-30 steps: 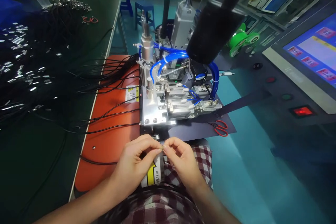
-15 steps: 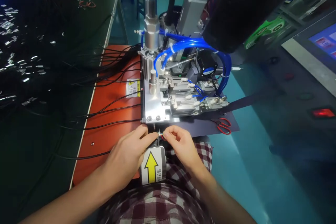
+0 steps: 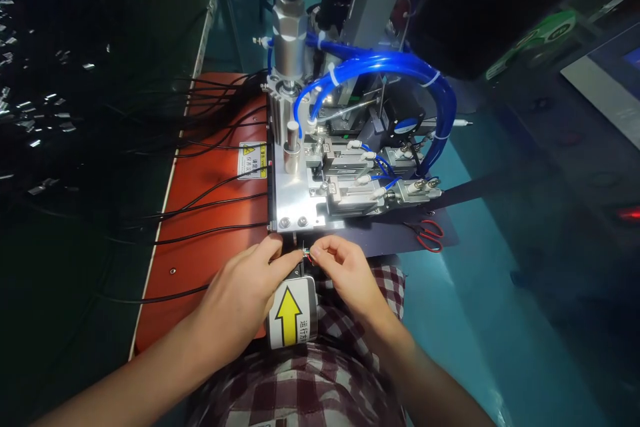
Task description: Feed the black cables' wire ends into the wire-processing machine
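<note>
The dark table (image 3: pixel 65 227) fills the left of the frame; beside it we see the red board (image 3: pixel 210 213). Our left hand (image 3: pixel 245 290) reaches the small wires (image 3: pixel 309 257), below the frame's middle; its grip we cannot tell. Our right hand (image 3: pixel 347 273) pinches them narrowly. Scissors (image 3: pixel 431 235) lie at right.

White sticker (image 3: pixel 278 330) on curved front cover (image 3: pixel 315 300), fat yellow arrow (image 3: pixel 289 317) pointing away from wearer, toward machine. Chinese characters (image 3: pixel 303 331) alongside it: "运行方" is legible, rest runs off edge. Orange board (image 3: pixel 213 190) has warning label (image 3: pixel 249 167) too: yellow triangle sign (image 3: pixel 247 149) plus yellow strip (image 3: pixel 263 160), Chinese print pretty tiny, only "请定" kinda legible. Screen sliver (image 3: pixel 635 59) at far right, zero readable text, sorry folks.
</note>
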`<state>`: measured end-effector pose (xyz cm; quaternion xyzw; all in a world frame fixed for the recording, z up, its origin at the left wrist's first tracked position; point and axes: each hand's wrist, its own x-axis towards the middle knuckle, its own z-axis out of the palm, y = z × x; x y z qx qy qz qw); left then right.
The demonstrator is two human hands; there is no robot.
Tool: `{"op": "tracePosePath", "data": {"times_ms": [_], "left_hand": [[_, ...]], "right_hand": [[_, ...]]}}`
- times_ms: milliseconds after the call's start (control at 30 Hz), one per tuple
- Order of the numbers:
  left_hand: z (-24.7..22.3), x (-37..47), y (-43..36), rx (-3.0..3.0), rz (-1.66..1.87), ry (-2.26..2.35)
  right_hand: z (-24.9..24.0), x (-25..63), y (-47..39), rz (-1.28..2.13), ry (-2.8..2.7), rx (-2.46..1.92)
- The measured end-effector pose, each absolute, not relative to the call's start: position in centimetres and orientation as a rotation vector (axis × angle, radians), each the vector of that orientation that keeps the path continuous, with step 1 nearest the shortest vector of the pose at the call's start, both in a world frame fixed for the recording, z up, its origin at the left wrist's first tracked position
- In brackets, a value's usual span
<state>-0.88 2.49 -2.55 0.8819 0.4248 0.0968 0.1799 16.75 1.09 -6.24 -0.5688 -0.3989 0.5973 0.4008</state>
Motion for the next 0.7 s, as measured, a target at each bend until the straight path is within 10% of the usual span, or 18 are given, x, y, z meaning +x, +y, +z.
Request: {"op": "tracePosePath", "data": {"times_ms": [700], "left_hand": [[-2.66,-0.39,2.25,2.881,0.255,1.205]], "right_hand": [[-5.31,16.34,0.73,1.172,-1.391,-1.695]]}}
